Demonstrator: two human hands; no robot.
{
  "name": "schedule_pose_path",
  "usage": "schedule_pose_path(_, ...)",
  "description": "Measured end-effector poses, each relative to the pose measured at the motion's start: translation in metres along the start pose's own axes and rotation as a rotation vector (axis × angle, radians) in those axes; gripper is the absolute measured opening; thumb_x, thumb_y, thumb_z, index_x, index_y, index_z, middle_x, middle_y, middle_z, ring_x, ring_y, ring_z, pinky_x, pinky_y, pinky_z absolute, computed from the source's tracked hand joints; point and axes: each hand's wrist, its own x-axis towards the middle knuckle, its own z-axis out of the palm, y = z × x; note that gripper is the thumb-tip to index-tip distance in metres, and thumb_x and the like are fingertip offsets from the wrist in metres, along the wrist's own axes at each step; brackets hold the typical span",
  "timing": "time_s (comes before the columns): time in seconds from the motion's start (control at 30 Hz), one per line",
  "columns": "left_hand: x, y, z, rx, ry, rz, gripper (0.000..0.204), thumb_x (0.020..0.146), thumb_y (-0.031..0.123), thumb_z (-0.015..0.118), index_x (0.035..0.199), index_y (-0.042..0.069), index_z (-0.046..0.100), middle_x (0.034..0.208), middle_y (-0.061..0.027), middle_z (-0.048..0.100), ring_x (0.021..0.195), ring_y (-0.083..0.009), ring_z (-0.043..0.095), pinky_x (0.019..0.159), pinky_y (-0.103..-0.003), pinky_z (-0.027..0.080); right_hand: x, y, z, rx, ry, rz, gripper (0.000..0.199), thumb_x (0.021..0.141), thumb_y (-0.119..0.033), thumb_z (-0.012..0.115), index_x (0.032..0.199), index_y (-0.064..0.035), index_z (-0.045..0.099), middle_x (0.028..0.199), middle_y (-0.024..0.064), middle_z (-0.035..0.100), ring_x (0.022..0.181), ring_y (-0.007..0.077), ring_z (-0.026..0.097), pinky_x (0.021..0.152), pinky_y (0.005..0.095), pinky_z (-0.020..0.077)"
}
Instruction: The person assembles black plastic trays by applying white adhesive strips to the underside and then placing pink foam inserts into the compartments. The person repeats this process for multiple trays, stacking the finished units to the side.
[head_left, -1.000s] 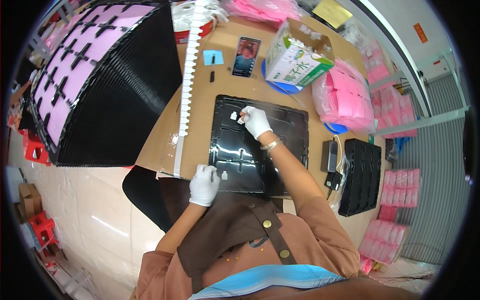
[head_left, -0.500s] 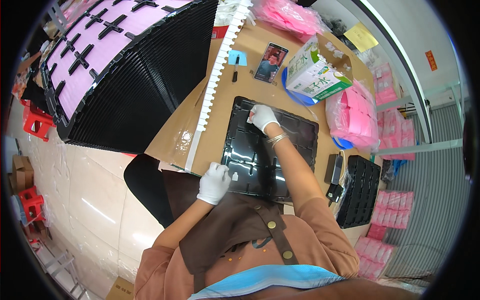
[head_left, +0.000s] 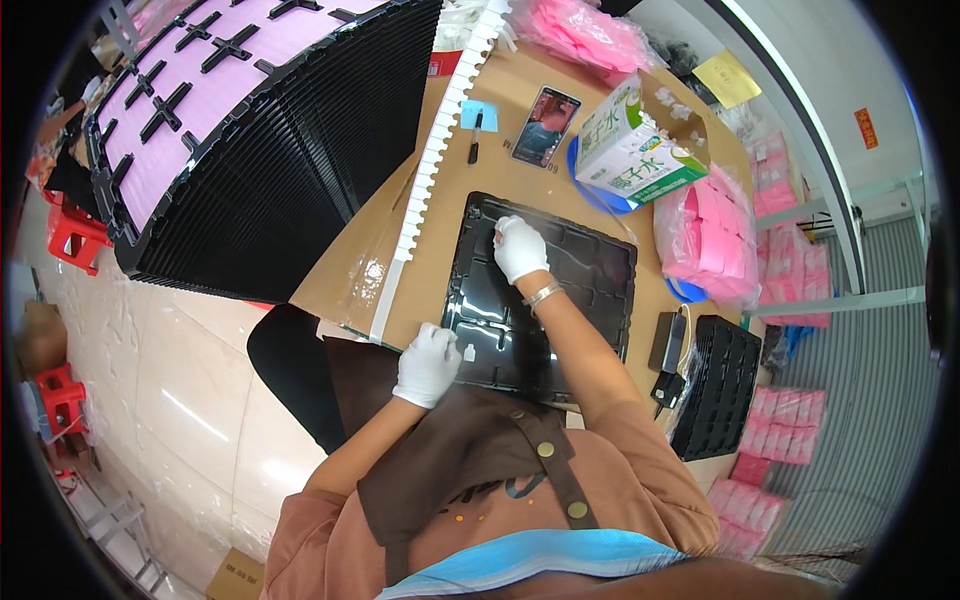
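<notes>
My right hand [head_left: 522, 252] pinches, contents hidden; a nudge from my curled left hand [head_left: 428, 368] could skew the compartmented tray [head_left: 592, 268].

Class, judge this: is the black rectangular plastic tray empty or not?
Not empty: a small white bottle-shaped piece lies on the tray, near the white-gloved left hand.

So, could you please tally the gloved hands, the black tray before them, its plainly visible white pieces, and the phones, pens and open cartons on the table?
Left hand and right hand, gloved: 2
Black tray: 1
White piece, plainly visible: 1
Phone: 1
Pen: 1
Open carton: 1
Total: 7
</notes>
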Motion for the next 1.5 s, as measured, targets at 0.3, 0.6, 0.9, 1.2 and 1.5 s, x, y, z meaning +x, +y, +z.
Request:
schedule_pose_path(0.3,-0.001,0.002,0.003,-0.013,0.002,-0.037,0.013,0.074,0.008,0.063,0.086,0.012,0.059,0.088,-0.0096,0.055,0.07,-0.0302,0.061,0.061,-0.041,0.051,-0.001,0.019,-0.036,0.395,-0.022,0.125,0.005,0.077,0.001,0.057,0.076,-0.0006,0.062,0.069,0.0192,0.062,0.068,0.0302,0.065,0.064,0.0367,0.052)
schedule_pose_path(0.6,-0.002,-0.001,0.004,-0.013,0.013,-0.047,0.013,0.074,0.008,0.063,0.086,0.012,0.059,0.088,-0.0094,0.055,0.069,-0.0302,0.061,0.062,-0.042,0.052,0.014,0.012,0.001,0.643,-0.148,0.388,0.004,0.078,-0.002,0.063,0.075,0.0015,0.063,0.065,0.0139,0.064,0.053,0.0187,0.063,0.046,0.0302,0.0521)
schedule_pose_path(0.9,-0.003,-0.001,0.005,-0.026,0.028,-0.036,0.011,0.075,0.009,0.062,0.085,0.012,0.06,0.088,-0.0095,0.056,0.067,-0.0312,0.062,0.06,-0.042,0.053,-0.007,0.006,-0.014,0.689,-0.078,0.227,0.008,0.081,0.002,0.057,0.075,0.001,0.063,0.069,0.0115,0.066,0.054,0.0147,0.063,0.046,0.0265,0.0509)
schedule_pose_path(1.2,-0.002,-0.001,0.002,-0.02,0.045,-0.021,0.014,0.074,0.009,0.062,0.087,0.012,0.06,0.089,-0.0099,0.056,0.068,-0.0309,0.061,0.06,-0.042,0.053,0.055,0.054,-0.211,0.452,0.983,-0.029,0.008,0.078,-0.004,0.061,0.084,-0.0022,0.067,0.072,0.0069,0.063,0.065,0.0169,0.06,0.066,0.0302,0.0494)
schedule_pose_path(1.5,-0.001,-0.004,0.006,-0.013,0.057,-0.003,0.014,0.074,0.008,0.062,0.087,0.012,0.058,0.087,-0.0099,0.055,0.069,-0.0309,0.061,0.06,-0.042,0.052,0.028,0.094,-0.203,0.144,0.596,-0.206,0.013,0.077,-0.002,0.058,0.084,-0.0048,0.069,0.076,0.0136,0.065,0.076,0.0301,0.065,0.069,0.0376,0.0515)
